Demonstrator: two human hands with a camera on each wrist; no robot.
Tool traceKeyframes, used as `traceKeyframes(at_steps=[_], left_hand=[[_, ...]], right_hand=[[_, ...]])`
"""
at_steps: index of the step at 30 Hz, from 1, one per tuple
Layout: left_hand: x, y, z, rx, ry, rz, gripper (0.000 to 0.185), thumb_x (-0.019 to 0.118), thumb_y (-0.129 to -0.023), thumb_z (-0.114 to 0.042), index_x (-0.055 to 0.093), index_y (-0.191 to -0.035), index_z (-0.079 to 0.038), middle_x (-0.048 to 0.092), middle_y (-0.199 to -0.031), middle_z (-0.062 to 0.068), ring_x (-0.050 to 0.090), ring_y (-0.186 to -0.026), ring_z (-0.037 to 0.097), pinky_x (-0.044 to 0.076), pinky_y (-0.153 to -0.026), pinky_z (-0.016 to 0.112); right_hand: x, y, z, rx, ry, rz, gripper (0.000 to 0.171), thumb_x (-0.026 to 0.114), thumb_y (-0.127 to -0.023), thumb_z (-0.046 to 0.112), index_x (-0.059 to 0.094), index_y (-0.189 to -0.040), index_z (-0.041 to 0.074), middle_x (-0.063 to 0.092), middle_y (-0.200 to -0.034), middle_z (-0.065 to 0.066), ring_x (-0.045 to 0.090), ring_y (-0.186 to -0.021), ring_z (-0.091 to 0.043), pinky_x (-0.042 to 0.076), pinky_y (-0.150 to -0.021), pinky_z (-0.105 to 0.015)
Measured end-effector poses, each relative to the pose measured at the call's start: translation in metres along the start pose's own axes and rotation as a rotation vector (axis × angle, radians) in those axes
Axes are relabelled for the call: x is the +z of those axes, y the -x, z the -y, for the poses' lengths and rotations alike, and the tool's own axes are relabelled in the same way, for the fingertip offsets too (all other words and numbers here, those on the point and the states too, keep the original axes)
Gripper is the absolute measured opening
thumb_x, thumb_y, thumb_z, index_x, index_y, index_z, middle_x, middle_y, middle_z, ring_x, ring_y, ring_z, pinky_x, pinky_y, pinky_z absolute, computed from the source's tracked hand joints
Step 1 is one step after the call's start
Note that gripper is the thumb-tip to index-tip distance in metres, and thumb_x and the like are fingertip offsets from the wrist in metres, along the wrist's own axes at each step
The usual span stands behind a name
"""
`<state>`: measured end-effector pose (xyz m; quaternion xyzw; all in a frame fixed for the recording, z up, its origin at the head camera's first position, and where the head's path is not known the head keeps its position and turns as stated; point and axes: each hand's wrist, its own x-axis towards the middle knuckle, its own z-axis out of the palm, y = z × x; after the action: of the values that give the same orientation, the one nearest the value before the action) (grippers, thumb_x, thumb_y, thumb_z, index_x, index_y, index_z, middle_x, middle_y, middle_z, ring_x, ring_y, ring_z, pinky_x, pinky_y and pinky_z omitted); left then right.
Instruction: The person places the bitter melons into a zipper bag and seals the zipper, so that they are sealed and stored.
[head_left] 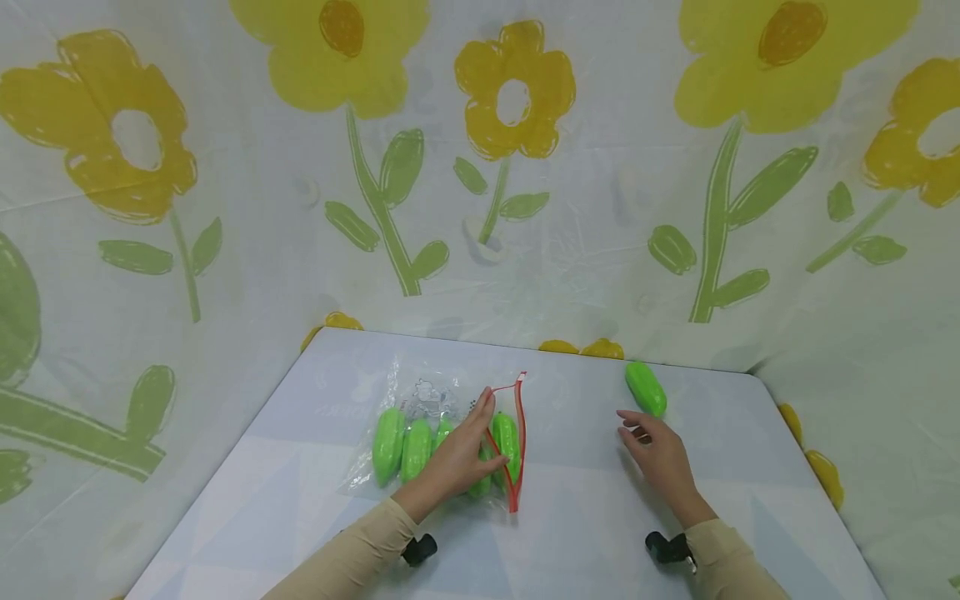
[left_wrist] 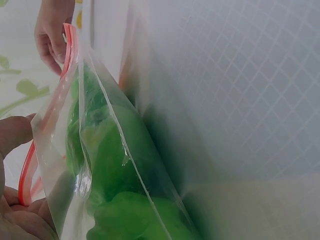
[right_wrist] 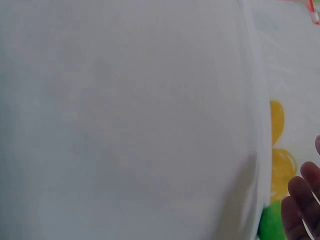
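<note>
A clear zip bag (head_left: pixel 431 392) with a red zip strip (head_left: pixel 522 433) lies on the table, its mouth facing right and spread apart. Inside are several bright green, oblong, vegetable-like pieces (head_left: pixel 387 446). My left hand (head_left: pixel 453 462) is at the mouth, with thumb and fingers spread wide against the upper rim; in the left wrist view the thumb (left_wrist: pixel 15 132) touches the plastic. One loose green piece (head_left: pixel 646 389) lies by the table's back edge. Just in front of it is my right hand (head_left: pixel 663 467), empty, its fingers relaxed and slightly bent.
The pale table (head_left: pixel 577 517) ends at a back edge against a white cloth (head_left: pixel 585 267) printed with yellow flowers. Black camera mounts (head_left: pixel 420 550) sit beneath both wrists.
</note>
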<state>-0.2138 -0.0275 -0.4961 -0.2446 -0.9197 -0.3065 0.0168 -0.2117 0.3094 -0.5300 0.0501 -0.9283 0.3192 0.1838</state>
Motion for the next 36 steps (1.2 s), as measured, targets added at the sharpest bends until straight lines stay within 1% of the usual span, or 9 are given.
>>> traceKeyframes(at_steps=[5, 8, 16, 19, 22, 26, 28, 32, 36], left_hand=[[-0.001, 0.001, 0.001, 0.001, -0.005, -0.003, 0.098, 0.071, -0.08, -0.037, 0.006, -0.15, -0.015, 0.0, -0.156, -0.005, 0.023, -0.138, 0.019, 0.041, -0.1, 0.035], [-0.001, 0.001, 0.001, 0.002, -0.008, -0.005, 0.098, 0.071, -0.08, -0.037, 0.007, -0.15, -0.015, 0.001, -0.157, -0.003, 0.024, -0.138, 0.019, 0.042, -0.099, 0.035], [-0.001, 0.0, 0.001, 0.006, -0.013, -0.009, 0.098, 0.072, -0.08, -0.037, 0.007, -0.15, -0.014, 0.0, -0.156, -0.005, 0.023, -0.138, 0.02, 0.041, -0.101, 0.036], [-0.001, 0.0, 0.001, 0.005, -0.016, -0.006, 0.099, 0.071, -0.08, -0.038, 0.006, -0.15, -0.015, -0.001, -0.156, -0.006, 0.023, -0.138, 0.02, 0.041, -0.1, 0.036], [-0.001, 0.0, 0.0, 0.006, -0.016, -0.005, 0.098, 0.071, -0.08, -0.038, 0.008, -0.15, -0.013, 0.0, -0.156, -0.004, 0.023, -0.138, 0.02, 0.041, -0.1, 0.036], [-0.002, 0.0, -0.001, 0.005, -0.015, -0.002, 0.098, 0.071, -0.08, -0.039, 0.009, -0.15, -0.012, 0.0, -0.156, -0.004, 0.023, -0.139, 0.02, 0.041, -0.101, 0.036], [-0.001, 0.0, 0.0, 0.002, -0.013, 0.0, 0.098, 0.071, -0.08, -0.038, 0.008, -0.15, -0.013, 0.0, -0.156, -0.005, 0.023, -0.139, 0.019, 0.041, -0.101, 0.035], [-0.002, 0.0, 0.0, 0.003, -0.01, -0.002, 0.098, 0.071, -0.08, -0.038, 0.007, -0.15, -0.014, -0.001, -0.156, -0.006, 0.023, -0.139, 0.019, 0.041, -0.1, 0.035], [-0.002, 0.001, 0.0, 0.01, -0.01, -0.005, 0.097, 0.071, -0.08, -0.038, 0.008, -0.15, -0.013, 0.001, -0.156, -0.004, 0.023, -0.138, 0.02, 0.041, -0.1, 0.036]], right_hand=[[-0.005, -0.009, -0.013, 0.045, 0.022, -0.013, 0.031, 0.064, -0.087, 0.017, 0.064, -0.118, 0.012, 0.06, -0.1, -0.004, 0.059, -0.087, -0.017, 0.052, -0.074, -0.034], [-0.007, -0.014, -0.02, 0.062, 0.029, -0.045, 0.03, 0.064, -0.088, 0.017, 0.064, -0.117, 0.01, 0.058, -0.1, -0.008, 0.058, -0.087, -0.02, 0.051, -0.073, -0.037], [-0.012, -0.029, -0.029, 0.097, 0.067, -0.149, 0.029, 0.065, -0.087, 0.014, 0.065, -0.114, 0.006, 0.052, -0.107, -0.016, 0.051, -0.09, -0.027, 0.044, -0.069, -0.036], [-0.013, -0.035, -0.032, 0.092, 0.058, -0.171, 0.031, 0.066, -0.086, 0.013, 0.064, -0.115, 0.005, 0.049, -0.11, -0.021, 0.049, -0.094, -0.032, 0.041, -0.072, -0.041], [-0.014, -0.039, -0.036, 0.101, 0.038, -0.18, 0.032, 0.067, -0.085, 0.013, 0.063, -0.116, 0.004, 0.047, -0.114, -0.025, 0.045, -0.102, -0.039, 0.039, -0.079, -0.05], [-0.015, -0.043, -0.041, 0.16, 0.033, -0.157, 0.035, 0.065, -0.086, 0.014, 0.061, -0.119, 0.004, 0.045, -0.121, -0.027, 0.042, -0.112, -0.043, 0.037, -0.089, -0.056], [-0.015, -0.044, -0.042, 0.208, 0.031, -0.13, 0.036, 0.063, -0.088, 0.016, 0.059, -0.122, 0.004, 0.043, -0.126, -0.027, 0.043, -0.114, -0.043, 0.039, -0.09, -0.056], [-0.014, -0.046, -0.043, 0.279, 0.017, -0.083, 0.041, 0.06, -0.09, 0.019, 0.055, -0.128, 0.006, 0.038, -0.133, -0.028, 0.046, -0.112, -0.042, 0.044, -0.086, -0.054], [-0.013, -0.049, -0.043, 0.279, 0.022, -0.029, 0.044, 0.058, -0.091, 0.018, 0.05, -0.133, 0.005, 0.033, -0.137, -0.032, 0.046, -0.113, -0.045, 0.044, -0.087, -0.055]])
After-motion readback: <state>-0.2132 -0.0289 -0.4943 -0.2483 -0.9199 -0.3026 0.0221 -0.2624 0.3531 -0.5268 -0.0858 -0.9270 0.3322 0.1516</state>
